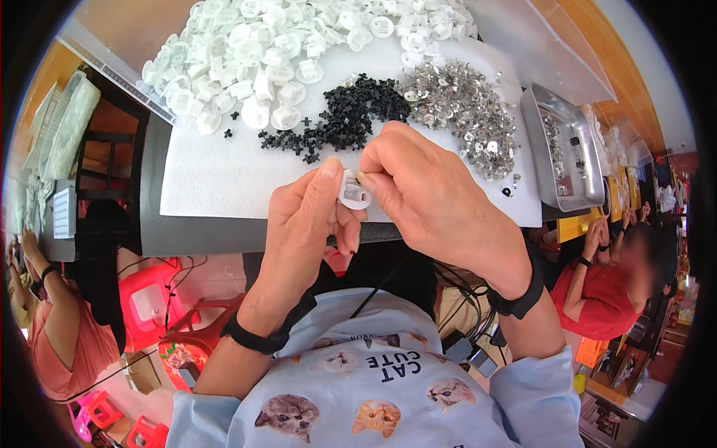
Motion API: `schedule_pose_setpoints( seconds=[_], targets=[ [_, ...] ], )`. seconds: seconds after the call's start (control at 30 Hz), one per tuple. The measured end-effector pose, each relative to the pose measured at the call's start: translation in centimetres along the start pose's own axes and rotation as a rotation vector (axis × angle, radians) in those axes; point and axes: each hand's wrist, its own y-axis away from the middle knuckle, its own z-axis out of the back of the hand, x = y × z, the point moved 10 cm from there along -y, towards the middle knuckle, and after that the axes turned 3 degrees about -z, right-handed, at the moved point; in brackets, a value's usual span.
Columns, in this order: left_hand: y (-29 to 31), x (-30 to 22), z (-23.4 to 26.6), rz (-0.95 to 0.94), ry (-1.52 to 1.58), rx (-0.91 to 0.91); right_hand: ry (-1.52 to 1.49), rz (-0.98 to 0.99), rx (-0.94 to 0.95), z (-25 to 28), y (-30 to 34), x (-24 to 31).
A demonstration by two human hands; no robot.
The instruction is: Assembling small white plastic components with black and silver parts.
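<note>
The left hand (302, 213) pinched a round white plastic housing (354, 196), apparently steadying it for the right hand (429, 187), curled at its rim with its grip unclear.

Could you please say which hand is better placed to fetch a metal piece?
Probably the right hand; it is nearer the metal pieces, while the left hand grips the white part.

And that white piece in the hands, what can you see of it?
The white piece is small and roundish, and looks like plastic. Its face, turned toward the camera, has recessed openings with greyish insides. It is held up near the front edge of the white sheet. The left hand grips its left side; the right hand has fingertips at its upper right.
</note>
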Motion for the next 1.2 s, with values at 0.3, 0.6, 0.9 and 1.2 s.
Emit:
schedule_pose_setpoints(
  seconds=[0.3, 0.6, 0.9, 1.2],
  targets=[
    [0.0, 0.0, 0.2, -0.003, -0.014, -0.048, 0.119, 0.025, -0.004, -0.2, 0.2, 0.7],
    [0.0, -0.4, 0.1, -0.038, -0.1, -0.062, 0.074, -0.012, -0.01, -0.3, 0.4, 0.5],
    [0.0, -0.1, 0.1, -0.022, -0.097, -0.065, 0.0, -0.047, -0.041, -0.2, 0.6, -0.3],
    [0.1, -0.2, 0.0, -0.021, -0.093, -0.062, -0.11, -0.002, -0.085, -0.2, 0.7, -0.6]
  ],
)
